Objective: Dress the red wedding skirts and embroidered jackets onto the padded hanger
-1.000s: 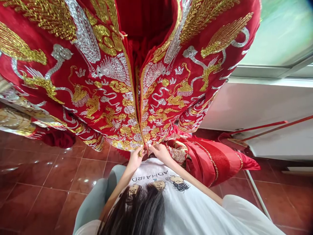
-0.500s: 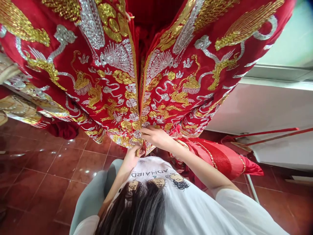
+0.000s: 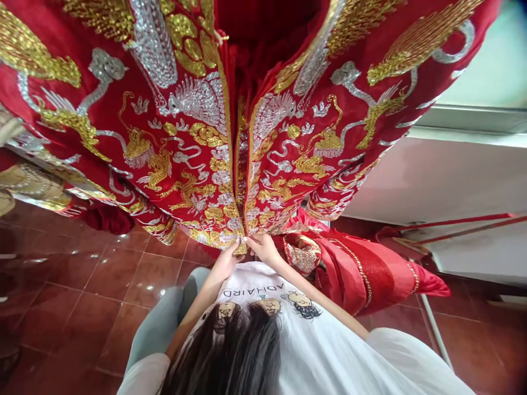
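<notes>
A red jacket (image 3: 185, 159) with dense gold and silver embroidery fills the upper view, its front opening running down the middle. At the bottom of that opening, my left hand (image 3: 224, 260) is closed on the lower corner of the left front panel, and a gold bit of the hem shows past the fingers. My right hand (image 3: 265, 249) pinches the front edge at the hem, close beside the left fingertips. Exactly what lies between the right fingertips is too small to make out. Dark red cloth shows inside the jacket's opening.
To the right is a red and pink fabric bundle (image 3: 354, 269) with beaded trim, above a white pole (image 3: 436, 329). Red handles (image 3: 461, 222) lean by the white wall (image 3: 387, 181). Other embroidered garments (image 3: 33, 181) hang at left over the red tiled floor (image 3: 111, 274).
My right hand has moved down from the front edge to the hem, beside my left hand. The gap between the jacket's front panels has widened.
</notes>
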`<state>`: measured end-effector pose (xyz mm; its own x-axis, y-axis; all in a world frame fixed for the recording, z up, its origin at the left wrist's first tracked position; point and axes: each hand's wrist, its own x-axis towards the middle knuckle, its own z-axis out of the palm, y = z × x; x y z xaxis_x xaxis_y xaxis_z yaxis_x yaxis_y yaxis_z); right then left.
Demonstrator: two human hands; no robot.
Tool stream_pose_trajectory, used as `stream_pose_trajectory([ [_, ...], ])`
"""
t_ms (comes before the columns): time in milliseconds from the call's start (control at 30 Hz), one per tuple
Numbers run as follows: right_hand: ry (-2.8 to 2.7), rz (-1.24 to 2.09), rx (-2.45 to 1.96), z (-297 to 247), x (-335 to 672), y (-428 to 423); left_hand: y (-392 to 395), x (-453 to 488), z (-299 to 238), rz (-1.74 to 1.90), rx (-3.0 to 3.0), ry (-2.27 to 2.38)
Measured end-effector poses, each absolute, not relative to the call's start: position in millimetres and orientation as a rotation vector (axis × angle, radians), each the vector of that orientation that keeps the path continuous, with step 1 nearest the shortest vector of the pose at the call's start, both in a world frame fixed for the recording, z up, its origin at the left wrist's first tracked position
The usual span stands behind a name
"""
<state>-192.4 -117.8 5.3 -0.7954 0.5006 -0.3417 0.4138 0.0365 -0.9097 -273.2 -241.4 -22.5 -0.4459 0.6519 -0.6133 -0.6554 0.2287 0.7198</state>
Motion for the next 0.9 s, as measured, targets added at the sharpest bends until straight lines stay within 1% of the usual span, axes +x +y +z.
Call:
stream_pose_trajectory([
  [167, -1.802, 2.114, -1.037, -4.9, -192.0, -116.1, -245.9, -287.2, 9.9, 1.115, 0.315, 1.770],
  [300, -1.609, 2.187, -1.022, -8.7, -189.2, -117.9, -225.2, -295.5, 46.5, 1.125, 0.610, 2.035],
  [400, -1.516, 2.219, -1.006, -7.3, -186.7, -119.6, -195.8, -298.9, 60.2, 1.075, 0.917, 2.213],
  [600, -1.451, 2.197, -0.946, 4.5, -179.7, -118.4, -173.7, -299.7, 69.8, 0.988, 1.138, 2.234],
  [900, -1.333, 2.308, -0.969, 1.1, -171.7, -120.1, -168.6, -305.1, 100.8, 1.084, 1.160, 2.321],
])
